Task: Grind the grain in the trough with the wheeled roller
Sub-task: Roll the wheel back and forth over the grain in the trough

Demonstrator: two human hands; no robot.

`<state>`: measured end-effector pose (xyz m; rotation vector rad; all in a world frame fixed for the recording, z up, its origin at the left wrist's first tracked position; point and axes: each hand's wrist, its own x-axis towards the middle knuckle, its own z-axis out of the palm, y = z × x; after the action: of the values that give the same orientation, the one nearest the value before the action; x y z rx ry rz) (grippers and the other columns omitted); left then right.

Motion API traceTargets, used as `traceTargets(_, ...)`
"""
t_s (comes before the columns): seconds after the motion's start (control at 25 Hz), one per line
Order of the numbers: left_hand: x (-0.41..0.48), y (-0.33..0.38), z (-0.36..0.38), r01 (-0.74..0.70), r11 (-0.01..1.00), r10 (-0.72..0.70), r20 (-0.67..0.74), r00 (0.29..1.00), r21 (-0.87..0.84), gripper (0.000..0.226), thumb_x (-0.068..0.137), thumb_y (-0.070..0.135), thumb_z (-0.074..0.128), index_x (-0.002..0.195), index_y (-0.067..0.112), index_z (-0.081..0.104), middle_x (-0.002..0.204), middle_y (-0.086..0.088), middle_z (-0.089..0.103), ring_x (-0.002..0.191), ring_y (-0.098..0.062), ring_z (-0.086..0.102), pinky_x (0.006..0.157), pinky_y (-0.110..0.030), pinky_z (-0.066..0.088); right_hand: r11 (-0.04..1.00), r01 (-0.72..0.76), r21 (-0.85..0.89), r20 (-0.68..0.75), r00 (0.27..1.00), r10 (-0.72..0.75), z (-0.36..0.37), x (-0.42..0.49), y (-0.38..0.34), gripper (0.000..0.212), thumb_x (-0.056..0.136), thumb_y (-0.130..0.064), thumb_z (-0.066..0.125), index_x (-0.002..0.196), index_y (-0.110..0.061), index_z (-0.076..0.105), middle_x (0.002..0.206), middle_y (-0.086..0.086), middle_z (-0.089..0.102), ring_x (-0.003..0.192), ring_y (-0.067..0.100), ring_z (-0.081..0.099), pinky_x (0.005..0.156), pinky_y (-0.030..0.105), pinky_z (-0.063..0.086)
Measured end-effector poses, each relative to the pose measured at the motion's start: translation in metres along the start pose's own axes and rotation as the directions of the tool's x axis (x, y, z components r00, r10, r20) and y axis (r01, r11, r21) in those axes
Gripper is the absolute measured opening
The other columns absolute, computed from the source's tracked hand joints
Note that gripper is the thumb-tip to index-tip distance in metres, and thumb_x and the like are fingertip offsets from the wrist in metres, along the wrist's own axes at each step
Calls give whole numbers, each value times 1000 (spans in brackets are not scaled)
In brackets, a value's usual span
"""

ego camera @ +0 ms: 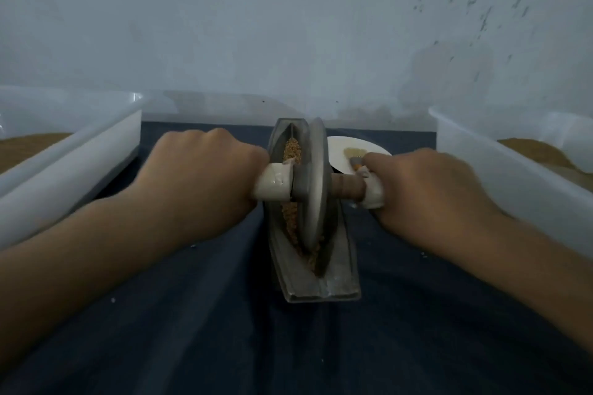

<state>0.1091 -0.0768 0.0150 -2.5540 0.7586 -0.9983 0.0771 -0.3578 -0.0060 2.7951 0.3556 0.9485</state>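
Note:
A grey boat-shaped metal trough (333, 285) lies lengthwise on the dark cloth, running away from me. Brown grain (292, 151) fills its groove, showing beyond and below the wheel. The wheeled roller (316, 183), a grey metal disc on a wooden axle, stands upright in the groove near the trough's middle. My left hand (199, 176) grips the tape-wrapped left handle end. My right hand (426, 189) grips the wrapped right handle end. Both wrists are low, on either side of the trough.
A translucent plastic bin (64, 151) with brown grain stands at the left, another bin (513, 170) at the right. A white plate (340, 144) with a small brush lies behind the roller. A pale wall rises close behind. Dark blue cloth (208, 314) covers the surface.

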Motion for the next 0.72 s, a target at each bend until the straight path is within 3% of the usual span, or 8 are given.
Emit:
traceTargets(0.08, -7, -10, -6, -58, 996, 56, -28, 998, -71, 17, 60, 46, 51, 64, 36, 39, 53, 14, 15, 38, -14, 23, 46, -14, 13, 1000, 7, -16, 2, 1000, -7, -14, -7, 1, 24, 65, -33, 68, 80, -30, 49, 55, -5, 47, 46, 28, 48, 43, 27, 34)
traceTargets(0.16, -2, -8, 4, 14, 996, -2, 125, 992, -92, 18, 62, 47, 52, 64, 38, 37, 51, 14, 24, 40, -11, 24, 46, -15, 15, 997, -31, -66, 7, 999, 31, -6, 2, -3, 24, 66, -33, 71, 79, -28, 51, 56, -3, 47, 48, 29, 48, 45, 25, 29)
traceTargets(0.28, 36, -3, 45, 156, 988, -150, 186, 971, -17, 12, 80, 43, 60, 77, 33, 55, 67, 6, 49, 54, -20, 47, 50, -27, 32, 991, -106, -85, -2, 994, 106, 26, 49, -11, 21, 74, -32, 69, 76, -30, 48, 59, -7, 38, 57, 29, 49, 48, 24, 16)
traceTargets(0.36, 67, -8, 57, 253, 965, -226, 274, 935, -67, 12, 85, 39, 60, 93, 30, 64, 83, -1, 59, 72, -27, 58, 58, -34, 39, 987, -147, -63, 55, 987, 150, 42, 82, -11, 16, 78, -24, 65, 78, -29, 50, 63, -5, 40, 64, 31, 54, 49, 26, 20)
traceTargets(0.44, 75, -9, 60, 295, 952, -260, 286, 922, -85, 14, 86, 34, 59, 97, 28, 65, 87, -3, 60, 77, -29, 60, 61, -35, 40, 987, -141, -75, 43, 989, 145, 45, 95, -10, 17, 77, -19, 65, 78, -28, 51, 63, -5, 40, 64, 29, 54, 51, 26, 24)
traceTargets(0.56, 36, 2, 40, 200, 979, -195, 137, 971, -24, 8, 83, 34, 62, 81, 27, 57, 71, -1, 52, 61, -29, 53, 53, -31, 33, 993, -99, -66, 63, 993, 103, 29, 58, -11, 18, 77, -31, 69, 75, -31, 51, 61, -8, 41, 56, 25, 47, 48, 25, 24)
traceTargets(0.64, 2, 7, 15, 79, 997, -79, 0, 997, 17, 33, 70, 35, 73, 68, 28, 40, 55, 4, 29, 43, -22, 28, 47, -22, 16, 996, -54, -69, 15, 998, 55, 7, 17, -10, 22, 67, -36, 70, 72, -33, 49, 54, -11, 31, 45, 21, 33, 44, 20, 18)
traceTargets(0.72, -11, 0, -3, -5, 1000, 5, -96, 995, 4, 40, 59, 36, 77, 66, 28, 38, 52, 6, 24, 37, -22, 25, 50, -19, 10, 999, -26, -43, -8, 1000, 25, -12, -10, -3, 25, 58, -42, 71, 73, -37, 52, 50, -13, 28, 38, 18, 33, 40, 17, 22)
